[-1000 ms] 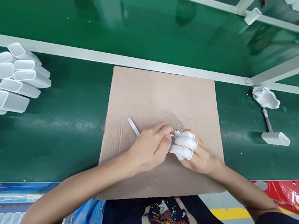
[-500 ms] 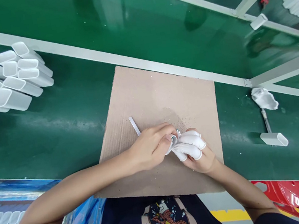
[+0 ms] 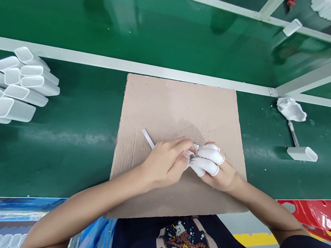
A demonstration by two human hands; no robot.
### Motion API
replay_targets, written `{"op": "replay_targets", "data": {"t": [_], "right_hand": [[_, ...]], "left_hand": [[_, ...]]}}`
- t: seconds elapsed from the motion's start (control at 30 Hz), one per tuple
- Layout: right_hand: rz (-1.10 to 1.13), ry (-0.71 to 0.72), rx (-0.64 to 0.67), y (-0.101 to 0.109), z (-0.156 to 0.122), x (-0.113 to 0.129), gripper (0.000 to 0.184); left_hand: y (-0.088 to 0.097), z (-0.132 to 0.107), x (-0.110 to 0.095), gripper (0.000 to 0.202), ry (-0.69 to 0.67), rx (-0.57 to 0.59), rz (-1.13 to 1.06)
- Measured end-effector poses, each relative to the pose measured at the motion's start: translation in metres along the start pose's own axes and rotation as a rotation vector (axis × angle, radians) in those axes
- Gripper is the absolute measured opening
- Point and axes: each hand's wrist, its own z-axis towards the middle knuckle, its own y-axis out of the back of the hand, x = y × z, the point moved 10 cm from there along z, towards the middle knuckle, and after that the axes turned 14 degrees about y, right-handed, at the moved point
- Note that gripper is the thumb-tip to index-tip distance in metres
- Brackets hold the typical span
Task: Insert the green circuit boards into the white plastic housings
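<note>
My left hand (image 3: 169, 162) is wrapped round a white plastic housing (image 3: 190, 156), whose open end shows between the fingers; most of it is hidden. White fabric finger cots (image 3: 209, 156) cover several fingers of my right hand (image 3: 222, 171). Those fingers are bent together and pressed at the housing's open end. A tiny blue-green part (image 3: 196, 145) peeks out between the two hands, too small to name. From behind my left hand a thin pale strip (image 3: 148, 138) sticks out over the cardboard sheet (image 3: 165, 103).
Several white hollow housings (image 3: 14, 101) stand in a cluster at the left of the green table (image 3: 76, 154). To the right lie a crumpled white cloth (image 3: 291, 109), a thin tool (image 3: 293, 134) and one housing (image 3: 303, 154). A pale rail (image 3: 87, 59) runs behind the cardboard.
Both hands keep nearly the same place and grip. The fingers of my right hand have shifted very slightly left at the housing's open end. The view has shifted a little.
</note>
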Motion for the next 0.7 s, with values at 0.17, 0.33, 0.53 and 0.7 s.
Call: {"op": "replay_targets", "data": {"t": [0.17,0.33,0.53,0.7], "right_hand": [[-0.045,0.048,0.047,-0.003,0.002,0.005,0.021],[0.039,-0.063,-0.018,0.008,0.002,-0.004,0.024],[0.044,-0.056,0.230,-0.005,0.018,-0.002,0.033],[0.145,-0.060,0.273,0.005,0.043,-0.028,0.025]], "left_hand": [[-0.001,0.002,0.007,0.020,0.073,0.024,-0.010],[-0.004,-0.003,0.010,0.023,0.090,0.069,-0.168],[-0.009,-0.008,0.011,0.032,0.254,0.192,-0.061],[0.054,-0.040,-0.008,0.033,0.150,-0.059,0.336]]}}
